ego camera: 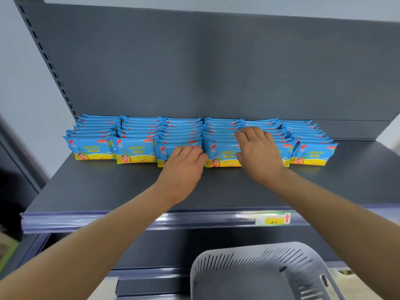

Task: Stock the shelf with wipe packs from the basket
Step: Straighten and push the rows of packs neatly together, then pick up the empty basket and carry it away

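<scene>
Shelf (108, 187) is holding six rows of wipe packs (95, 148) on edge; basket (249, 258) is showing none. Left hand (184, 163) is curling over a front pack and right hand (257, 148) is lying flat on tops; packs are probably light, soft and slick, best gripped by long edges. Price tag (272, 219) is reading "29"; pack print illegible.

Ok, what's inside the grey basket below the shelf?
The grey basket shows only its slotted wall and bare grey inside; nothing is visible in it. Its near part runs past the picture's lower edge, so anything there cannot be seen.
</scene>
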`<state>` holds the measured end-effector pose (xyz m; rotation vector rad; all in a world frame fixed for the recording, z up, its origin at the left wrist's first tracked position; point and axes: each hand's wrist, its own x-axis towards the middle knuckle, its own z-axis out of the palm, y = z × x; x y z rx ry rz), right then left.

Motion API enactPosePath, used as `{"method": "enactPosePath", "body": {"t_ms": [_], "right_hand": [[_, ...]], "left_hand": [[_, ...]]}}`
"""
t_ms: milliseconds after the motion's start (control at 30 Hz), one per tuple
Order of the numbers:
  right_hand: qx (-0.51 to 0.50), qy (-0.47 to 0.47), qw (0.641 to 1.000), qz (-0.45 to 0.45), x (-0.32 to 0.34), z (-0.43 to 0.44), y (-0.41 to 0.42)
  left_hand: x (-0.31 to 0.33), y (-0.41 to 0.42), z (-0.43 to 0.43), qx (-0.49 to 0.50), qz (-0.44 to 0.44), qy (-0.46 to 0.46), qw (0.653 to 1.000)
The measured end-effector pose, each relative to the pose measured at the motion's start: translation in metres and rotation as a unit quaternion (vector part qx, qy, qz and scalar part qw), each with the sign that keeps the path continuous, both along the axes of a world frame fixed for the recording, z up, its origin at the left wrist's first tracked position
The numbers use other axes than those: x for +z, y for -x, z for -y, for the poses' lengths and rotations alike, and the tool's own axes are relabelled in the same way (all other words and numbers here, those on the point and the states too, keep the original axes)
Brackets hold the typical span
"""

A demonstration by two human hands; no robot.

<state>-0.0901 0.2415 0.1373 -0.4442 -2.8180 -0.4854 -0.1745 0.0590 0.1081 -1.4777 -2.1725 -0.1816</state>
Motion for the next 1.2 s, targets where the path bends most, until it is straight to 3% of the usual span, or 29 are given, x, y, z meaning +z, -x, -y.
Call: {"method": "enactPosePath", "body": {"t_ms": [267, 500, 733, 1000, 1200], "right_hand": [[-0.037, -0.013, 0.999, 0.005, 0.023, -0.015, -0.069], [-0.005, 0.009, 1.0, -0.011, 0.03, -0.036, -0.15], [0.027, 0.078, 0.996, 0.036, -0.031, -0.049, -0.232], [-0.012, 0.195, 0.973, 0.121, -0.124, -0.051, -0.289], [-0.159, 0.361, 0.91, 0.125, -0.181, -0.059, -0.316]], "left_hand": [[0.031, -0.043, -0.017, 0.065, 0.027, -0.002, 0.998], [0.04, -0.124, -0.036, 0.069, 0.022, 0.029, 0.997], [-0.022, -0.202, -0.028, 0.143, 0.086, 0.057, 0.984], [-0.12, -0.245, 0.042, 0.301, 0.244, 0.085, 0.918], [-0.163, -0.26, 0.067, 0.386, 0.364, 0.086, 0.843]]}}
